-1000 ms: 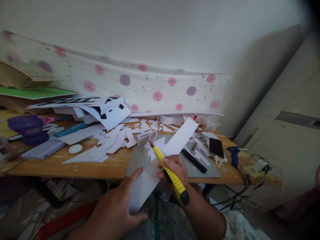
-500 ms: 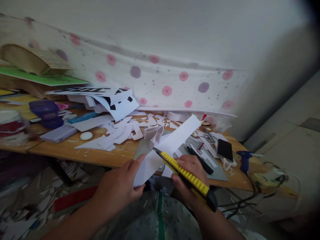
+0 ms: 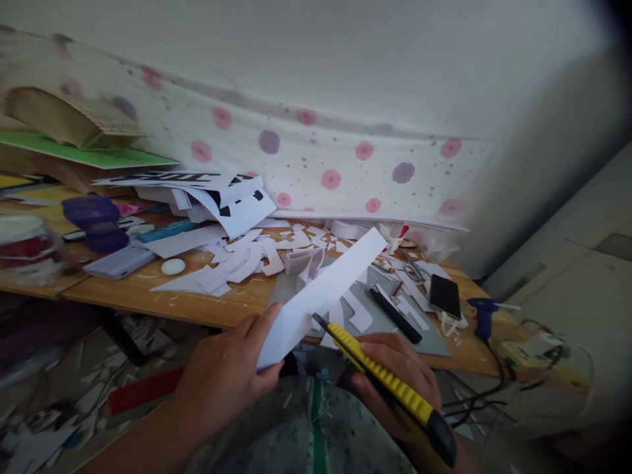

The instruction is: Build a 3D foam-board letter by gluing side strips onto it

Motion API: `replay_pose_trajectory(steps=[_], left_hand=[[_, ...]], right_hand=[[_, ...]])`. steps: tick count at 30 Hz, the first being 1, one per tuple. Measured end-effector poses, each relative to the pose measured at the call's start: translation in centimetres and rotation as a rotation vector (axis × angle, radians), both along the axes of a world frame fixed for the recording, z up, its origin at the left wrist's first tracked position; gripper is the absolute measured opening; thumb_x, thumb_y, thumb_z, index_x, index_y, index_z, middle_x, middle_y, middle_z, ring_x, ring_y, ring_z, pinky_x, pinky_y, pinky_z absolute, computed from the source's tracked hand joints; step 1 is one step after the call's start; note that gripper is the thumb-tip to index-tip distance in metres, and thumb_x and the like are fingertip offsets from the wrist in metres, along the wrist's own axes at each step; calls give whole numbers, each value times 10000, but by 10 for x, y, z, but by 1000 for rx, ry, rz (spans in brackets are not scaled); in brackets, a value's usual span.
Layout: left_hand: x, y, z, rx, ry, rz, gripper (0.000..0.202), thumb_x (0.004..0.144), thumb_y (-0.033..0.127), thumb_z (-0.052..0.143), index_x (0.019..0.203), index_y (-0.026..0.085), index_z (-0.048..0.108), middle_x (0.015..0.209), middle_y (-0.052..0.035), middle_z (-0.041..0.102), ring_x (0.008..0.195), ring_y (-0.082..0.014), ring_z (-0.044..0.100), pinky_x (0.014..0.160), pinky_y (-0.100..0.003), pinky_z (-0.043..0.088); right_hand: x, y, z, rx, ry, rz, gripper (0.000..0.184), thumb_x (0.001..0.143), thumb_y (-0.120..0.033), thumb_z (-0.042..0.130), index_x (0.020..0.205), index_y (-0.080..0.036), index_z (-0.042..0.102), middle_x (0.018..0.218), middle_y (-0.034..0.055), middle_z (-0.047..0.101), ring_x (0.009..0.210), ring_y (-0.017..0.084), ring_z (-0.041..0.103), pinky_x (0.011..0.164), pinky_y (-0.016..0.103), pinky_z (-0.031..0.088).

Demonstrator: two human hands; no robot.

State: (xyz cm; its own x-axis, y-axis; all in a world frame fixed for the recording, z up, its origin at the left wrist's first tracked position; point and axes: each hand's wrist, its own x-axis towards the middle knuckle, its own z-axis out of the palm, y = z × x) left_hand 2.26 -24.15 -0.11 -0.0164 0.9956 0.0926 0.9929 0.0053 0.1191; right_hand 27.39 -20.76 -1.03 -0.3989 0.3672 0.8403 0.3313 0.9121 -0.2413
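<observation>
My left hand [image 3: 237,372] pinches the lower end of a long white paper strip [image 3: 328,283], thumb below and fingers above. The strip slants up to the right over the table's front edge. In my right hand [image 3: 402,375] is a yellow and black utility knife [image 3: 382,375], its handle wrapped by my fingers. The knife's blade points up and left, close to the strip's lower edge; whether it touches the paper I cannot tell. Behind the strip, a folded white paper piece [image 3: 303,262] stands at the edge of the grey cutting mat [image 3: 434,343].
White paper scraps [image 3: 241,260] litter the wooden table [image 3: 247,308]. On the right lie a black bar [image 3: 395,316], a phone [image 3: 444,294] and a blue glue gun [image 3: 484,316] with trailing cords. A purple object [image 3: 93,222] and a white-lidded jar [image 3: 24,247] stand left.
My right hand and the knife have moved down and to the right, away from the strip. The strip has shifted slightly left and turned its face more toward me.
</observation>
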Motion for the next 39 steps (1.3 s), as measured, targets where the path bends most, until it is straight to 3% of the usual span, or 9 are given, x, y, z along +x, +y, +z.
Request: replay_pose_trajectory(steps=[4,7,10,12,16,20,26,31,39], left_hand=[[-13,1,5,21,-32,7,716,769,376,531,1440,235,324,1318,-111,561,1024,-312,632,818,-421,517],[-19,-1,9,46,-27,-50,710,747,377,546,1420,246,359,1293,-99,584,1049,-325,619,827,-422,511],[-18,-7,12,52,6,-138,694,736,341,537,1407,254,380,1251,-102,612,960,-329,651,778,-428,519],[-17,-12,15,75,19,-199,703,722,323,537,1404,243,387,1224,-114,627,926,-332,661,757,-430,526],[-19,-23,21,178,36,-280,707,692,323,559,1381,231,428,1206,-134,637,911,-344,670,727,-441,544],[-21,-36,29,339,8,-371,720,647,314,616,1345,243,457,1135,-114,677,848,-328,691,663,-389,557],[-16,-52,42,535,-93,-431,825,586,287,692,1346,307,371,1141,-52,682,898,-279,692,730,-306,555],[-16,-53,48,393,-12,-373,789,589,271,669,1341,323,434,1147,-51,683,903,-289,690,673,-307,563],[-38,-44,54,141,17,22,761,710,358,568,1433,280,344,1354,-90,546,1111,-323,603,914,-421,505]], right_hand=[[17,-8,16,-90,7,18,266,759,-187,602,1022,-226,592,819,50,652,685,188,657,539,297,560],[21,-2,35,-58,29,-42,149,766,-181,579,906,-231,592,874,69,638,805,223,655,655,360,571],[13,11,51,14,-242,-89,330,792,-127,555,1112,-202,580,1190,129,608,1062,238,611,859,376,542],[2,20,58,24,-516,-66,492,818,-111,520,1305,-169,485,1396,151,480,1195,244,541,944,378,505],[-15,27,61,130,-787,-77,587,842,-204,547,1397,-90,390,1454,212,395,1200,312,528,913,446,515],[-17,21,60,178,-657,-61,488,895,-192,492,1373,-132,418,1309,186,543,1087,262,591,858,406,530],[-13,4,74,6,-393,177,545,845,-251,588,1355,-158,417,1281,150,534,1174,212,538,947,308,478],[-17,1,70,126,-420,-58,495,820,-174,559,1305,-195,465,1231,132,571,1061,225,591,836,328,527],[-9,28,41,118,-378,-267,583,710,-138,544,1284,-194,461,1208,128,587,1005,239,626,769,345,567]])
